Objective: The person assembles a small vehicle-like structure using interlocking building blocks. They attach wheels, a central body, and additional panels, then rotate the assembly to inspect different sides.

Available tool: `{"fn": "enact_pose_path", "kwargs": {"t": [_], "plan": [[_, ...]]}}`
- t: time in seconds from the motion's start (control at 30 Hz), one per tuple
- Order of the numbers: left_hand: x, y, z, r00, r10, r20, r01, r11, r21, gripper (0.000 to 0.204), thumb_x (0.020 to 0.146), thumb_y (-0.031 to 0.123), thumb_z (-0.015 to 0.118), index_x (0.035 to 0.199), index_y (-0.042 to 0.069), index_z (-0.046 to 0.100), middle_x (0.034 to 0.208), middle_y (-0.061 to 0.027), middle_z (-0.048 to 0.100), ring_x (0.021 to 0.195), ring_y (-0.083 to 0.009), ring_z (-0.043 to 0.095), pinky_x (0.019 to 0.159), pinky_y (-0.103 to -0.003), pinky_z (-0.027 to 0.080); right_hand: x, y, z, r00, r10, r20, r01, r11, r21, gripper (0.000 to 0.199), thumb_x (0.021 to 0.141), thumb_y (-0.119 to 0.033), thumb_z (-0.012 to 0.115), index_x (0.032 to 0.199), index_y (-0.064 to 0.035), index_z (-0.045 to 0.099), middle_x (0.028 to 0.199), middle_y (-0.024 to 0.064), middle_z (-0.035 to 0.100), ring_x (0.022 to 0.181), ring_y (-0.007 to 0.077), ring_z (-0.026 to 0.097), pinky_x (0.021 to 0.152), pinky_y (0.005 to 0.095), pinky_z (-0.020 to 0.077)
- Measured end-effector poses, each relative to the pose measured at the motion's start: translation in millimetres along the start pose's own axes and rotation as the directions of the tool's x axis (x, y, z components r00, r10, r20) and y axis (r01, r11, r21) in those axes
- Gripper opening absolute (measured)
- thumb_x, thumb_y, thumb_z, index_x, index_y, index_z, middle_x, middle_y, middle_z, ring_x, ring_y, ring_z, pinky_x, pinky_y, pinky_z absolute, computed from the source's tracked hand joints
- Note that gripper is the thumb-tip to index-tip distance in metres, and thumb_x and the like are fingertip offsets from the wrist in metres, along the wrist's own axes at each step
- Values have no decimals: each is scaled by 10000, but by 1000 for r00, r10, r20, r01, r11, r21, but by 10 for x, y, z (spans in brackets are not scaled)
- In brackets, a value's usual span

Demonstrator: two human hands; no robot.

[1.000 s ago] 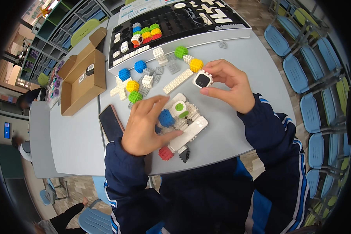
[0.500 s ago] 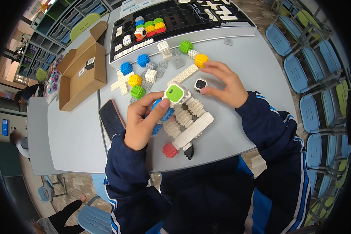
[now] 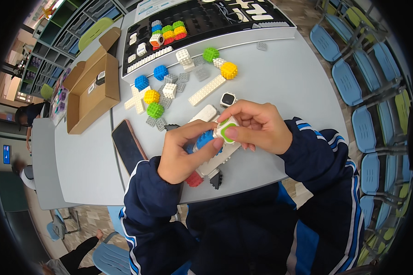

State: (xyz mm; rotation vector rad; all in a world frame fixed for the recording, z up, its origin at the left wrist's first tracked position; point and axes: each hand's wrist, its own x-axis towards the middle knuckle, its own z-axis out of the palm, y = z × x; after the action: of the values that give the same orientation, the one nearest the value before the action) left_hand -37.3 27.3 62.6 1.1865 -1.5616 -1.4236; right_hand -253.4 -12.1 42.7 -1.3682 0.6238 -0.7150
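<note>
Blue chairs (image 3: 346,82) are standing in rows along the right side of the room, while a grey table (image 3: 275,75) is taking up the space before us. Since a second ago, we are no longer holding the dark-faced cube (image 3: 228,99) in our right hand (image 3: 264,128); it is now sitting loose on the table, just to the far side of that hand. Instead, we are pinching the white-and-green cube (image 3: 225,133) between the right thumb and fingers, near the middle of the table, above the white beam assembly (image 3: 222,157). Our left hand (image 3: 183,153) is coming in to meet the right one, closing around a blue block (image 3: 204,139), with its fingertips reaching the left edge of the white-and-green cube. We are not seeing whether cube and block are joined, since fingers are covering the seam.

For the work, we are judging, this is meaning that both hands are now attending to one spot on the build, with the dark-faced cube waiting aside. On the near side, a red block (image 3: 194,179) and a black piece (image 3: 216,179) are showing beneath our hands. Farther off, a yellow block (image 3: 229,70) is lying by a long white beam (image 3: 207,90).
</note>
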Motion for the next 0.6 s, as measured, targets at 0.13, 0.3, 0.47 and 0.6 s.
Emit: {"fn": "enact_pose_path", "kwargs": {"t": [0.13,0.3,0.47,0.6], "plan": [[-11,-14,15,1000,23,7,-22,1000,-10,284,834,42,707,1096,-51,652,899,-83,656,778,-93,586,702,-232,451,-13,17,8,1000,-17,-24,18,998,62,289,899,-190,683,1119,-15,614,683,-21,536,534,31,521,447,168,394],[5,-50,1,999,15,28,-14,1000,-16,298,829,35,707,1107,-53,651,919,-89,662,795,-97,581,728,-239,450,-31,47,36,998,13,-62,-5,991,137,308,890,-178,689,1127,11,635,705,5,573,527,42,533,430,174,405],[2,-80,-5,999,17,30,-16,999,-29,314,817,35,714,1110,-58,650,927,-95,664,822,-104,574,757,-249,445,-35,54,39,998,16,-62,-6,988,152,313,889,-176,690,1128,23,650,716,20,596,531,47,547,433,177,419],[4,-82,-16,999,24,34,-22,999,-33,312,815,36,717,1104,-59,652,927,-99,664,825,-106,572,762,-251,443,-19,61,25,999,16,-50,-8,988,153,310,889,-171,689,1122,30,653,713,24,601,530,48,548,433,179,424]]}}
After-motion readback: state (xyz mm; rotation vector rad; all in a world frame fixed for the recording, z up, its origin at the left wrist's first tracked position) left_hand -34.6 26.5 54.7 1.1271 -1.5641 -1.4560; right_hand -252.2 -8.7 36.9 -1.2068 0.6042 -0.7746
